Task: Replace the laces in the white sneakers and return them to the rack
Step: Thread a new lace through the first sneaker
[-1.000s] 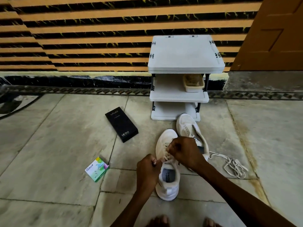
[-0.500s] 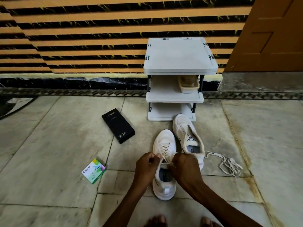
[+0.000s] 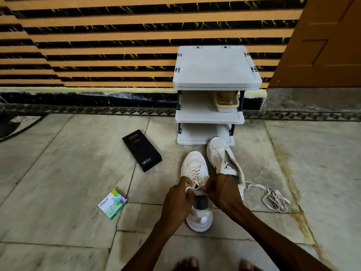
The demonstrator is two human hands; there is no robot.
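Lower centre: left hand (image 3: 178,200) and right hand (image 3: 224,191) each pinching lace ends (image 3: 192,187) over near sneaker (image 3: 196,194), apparently tying (second sneaker (image 3: 222,159) waiting unlaced before rack (image 3: 215,69)).

Over the near sneaker (image 3: 196,169), our right hand (image 3: 224,192) has dropped from the upper eyelets to the shoe's collar, meeting our left hand (image 3: 176,202); both now pinch lace ends (image 3: 192,187), a small loop showing at the left fingers.
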